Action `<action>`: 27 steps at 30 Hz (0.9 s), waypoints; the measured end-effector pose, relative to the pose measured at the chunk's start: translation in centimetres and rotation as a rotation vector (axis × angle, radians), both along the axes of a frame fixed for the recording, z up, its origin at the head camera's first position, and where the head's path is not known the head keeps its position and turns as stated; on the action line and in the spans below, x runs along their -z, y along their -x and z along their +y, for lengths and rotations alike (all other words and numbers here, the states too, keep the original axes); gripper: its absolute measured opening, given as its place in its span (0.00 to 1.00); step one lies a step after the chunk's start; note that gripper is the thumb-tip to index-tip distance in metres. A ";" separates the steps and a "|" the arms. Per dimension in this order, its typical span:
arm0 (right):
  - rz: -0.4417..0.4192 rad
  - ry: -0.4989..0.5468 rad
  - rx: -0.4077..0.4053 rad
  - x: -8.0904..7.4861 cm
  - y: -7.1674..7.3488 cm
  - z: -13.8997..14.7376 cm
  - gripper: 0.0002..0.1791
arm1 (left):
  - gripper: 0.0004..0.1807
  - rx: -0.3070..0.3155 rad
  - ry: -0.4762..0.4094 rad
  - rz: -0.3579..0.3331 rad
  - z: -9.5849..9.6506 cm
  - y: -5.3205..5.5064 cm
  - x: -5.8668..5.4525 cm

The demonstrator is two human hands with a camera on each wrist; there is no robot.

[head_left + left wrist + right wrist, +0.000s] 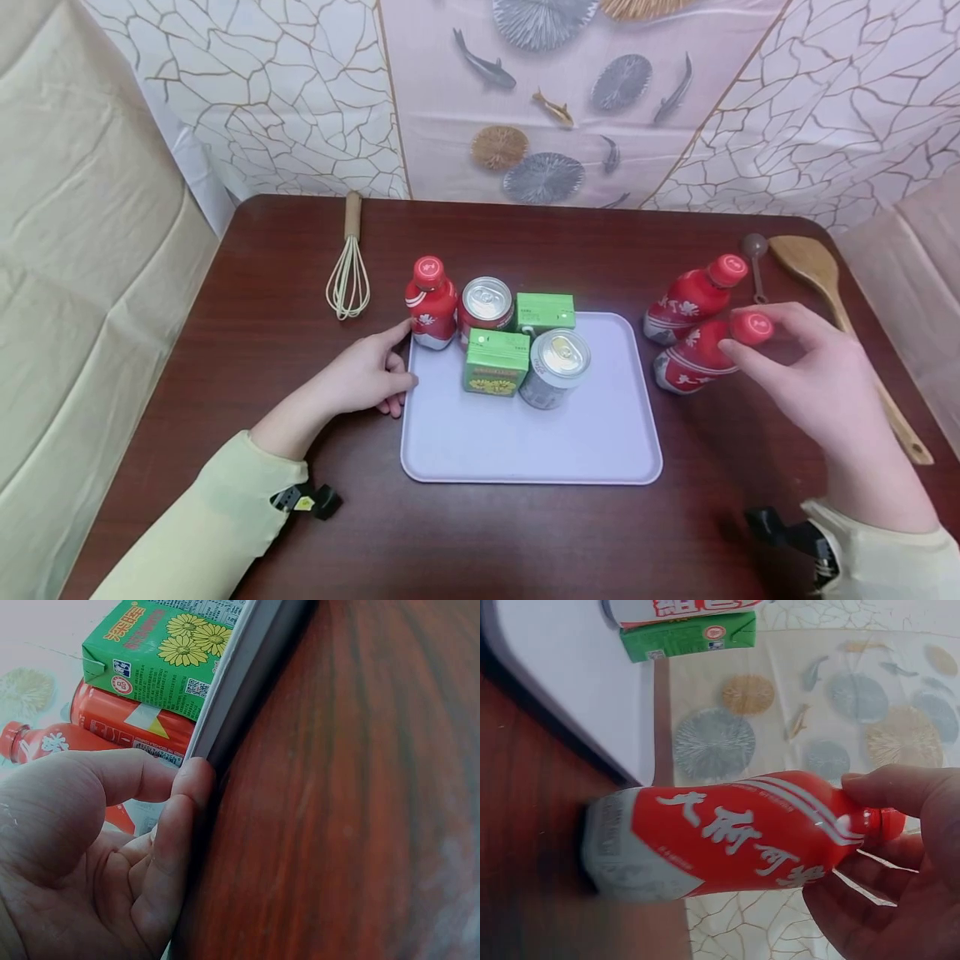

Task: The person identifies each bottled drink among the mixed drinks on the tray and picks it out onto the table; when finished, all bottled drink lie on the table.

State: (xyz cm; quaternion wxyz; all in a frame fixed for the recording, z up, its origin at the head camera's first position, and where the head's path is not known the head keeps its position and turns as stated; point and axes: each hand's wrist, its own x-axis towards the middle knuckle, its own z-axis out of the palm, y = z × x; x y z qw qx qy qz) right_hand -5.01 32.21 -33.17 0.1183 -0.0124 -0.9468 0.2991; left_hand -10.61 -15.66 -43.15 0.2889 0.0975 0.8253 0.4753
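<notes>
My right hand [828, 383] pinches a red cola bottle [697, 358] around the neck just below its cap. In the right wrist view the bottle [742, 836] stands upright, base at the table. A second red bottle [686, 304] is right behind it. At the left rim of the lilac tray [525, 458], my left hand [367, 375] grips the edge with thumb and curled fingers. Its index finger reaches toward another red bottle [431, 308] in the tray's back left corner. In the left wrist view the thumb tip presses the tray rim [236, 697].
The tray also bears a red can [487, 304], a pale can [555, 371] and two green drink cartons [497, 362]. A whisk [349, 267] lies at the back left. On the right lie a wooden spoon [810, 262] and a small dark spoon [755, 248].
</notes>
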 end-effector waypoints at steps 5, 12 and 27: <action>0.084 0.081 -0.008 -0.7 0.2 -1.2 0.24 | 0.50 0.007 0.006 0.015 -0.2 0.2 -0.4; 0.290 0.306 -0.045 -3.0 0.5 -4.6 0.22 | 0.50 0.012 0.008 0.028 -0.6 0.4 -1.1; 0.127 0.283 -0.239 -4.3 2.7 -9.9 0.17 | 0.50 -0.015 0.000 0.020 0.0 -0.4 -0.1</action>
